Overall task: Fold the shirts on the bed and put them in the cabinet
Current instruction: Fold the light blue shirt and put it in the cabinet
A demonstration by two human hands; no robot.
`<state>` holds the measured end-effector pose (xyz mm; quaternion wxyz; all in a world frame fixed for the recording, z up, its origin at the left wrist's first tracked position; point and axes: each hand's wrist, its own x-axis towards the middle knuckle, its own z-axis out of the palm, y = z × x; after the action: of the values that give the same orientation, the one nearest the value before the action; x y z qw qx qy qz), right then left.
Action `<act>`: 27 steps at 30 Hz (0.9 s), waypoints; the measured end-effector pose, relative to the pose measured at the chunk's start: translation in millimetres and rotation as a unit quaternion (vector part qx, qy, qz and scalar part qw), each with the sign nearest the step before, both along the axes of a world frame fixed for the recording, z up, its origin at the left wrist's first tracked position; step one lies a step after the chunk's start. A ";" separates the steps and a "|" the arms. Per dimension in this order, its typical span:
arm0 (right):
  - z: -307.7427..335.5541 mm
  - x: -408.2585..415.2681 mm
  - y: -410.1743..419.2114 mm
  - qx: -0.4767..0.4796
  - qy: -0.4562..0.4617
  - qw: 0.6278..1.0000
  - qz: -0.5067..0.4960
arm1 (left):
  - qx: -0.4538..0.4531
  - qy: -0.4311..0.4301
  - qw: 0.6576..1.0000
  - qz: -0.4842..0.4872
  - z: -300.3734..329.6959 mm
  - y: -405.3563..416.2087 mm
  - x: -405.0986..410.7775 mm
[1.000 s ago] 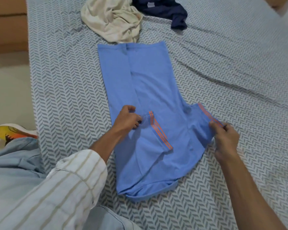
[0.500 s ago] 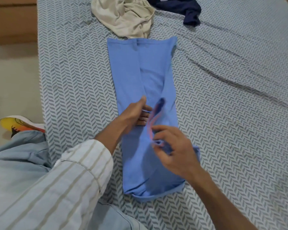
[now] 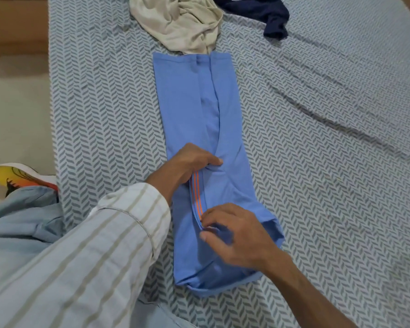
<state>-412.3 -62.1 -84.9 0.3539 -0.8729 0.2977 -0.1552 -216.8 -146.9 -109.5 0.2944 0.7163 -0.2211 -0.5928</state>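
A light blue shirt [image 3: 232,129] lies on the bed as a long narrow strip, both sides folded in. Its sleeve edge with two orange stripes [image 3: 196,197] runs along the middle near me. My left hand [image 3: 189,164] rests on the shirt at the top of that striped edge, fingers curled onto the fabric and thumb pointing right. My right hand [image 3: 234,235] lies lower on the folded sleeve, with its fingertips at the striped edge. Whether it pinches the cloth is unclear. A crumpled cream shirt [image 3: 182,22] and a dark navy shirt [image 3: 263,13] lie beyond the blue one.
The bed [image 3: 329,162] has a grey and white chevron sheet with a long crease at right. The floor [image 3: 14,102] lies left of the bed's edge. My knee in light blue trousers and a yellow-orange shoe [image 3: 14,177] are at lower left.
My right hand has carried the right sleeve over onto the middle of the shirt and laid it flat. The shirt went from spread sleeves to a narrow strip. My left hand stayed in place.
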 end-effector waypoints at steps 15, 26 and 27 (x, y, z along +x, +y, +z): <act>-27.8 161.4 -305.5 -0.073 0.216 0.940 -0.253 | 0.024 0.111 0.993 -0.030 -24.5 -4.6 19.2; -32.4 209.2 -363.1 -0.077 0.241 0.909 -0.331 | 0.022 0.143 0.987 -0.070 -29.9 -7.0 27.9; -34.3 210.6 -363.8 -0.067 0.221 0.912 -0.338 | 0.022 0.153 0.985 -0.072 -28.9 -6.6 28.4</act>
<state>-201.7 -425.8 -119.3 0.1455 -0.7537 0.6348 -0.0882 -188.4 -153.4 -138.4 0.2657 0.6057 -0.2119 -0.7195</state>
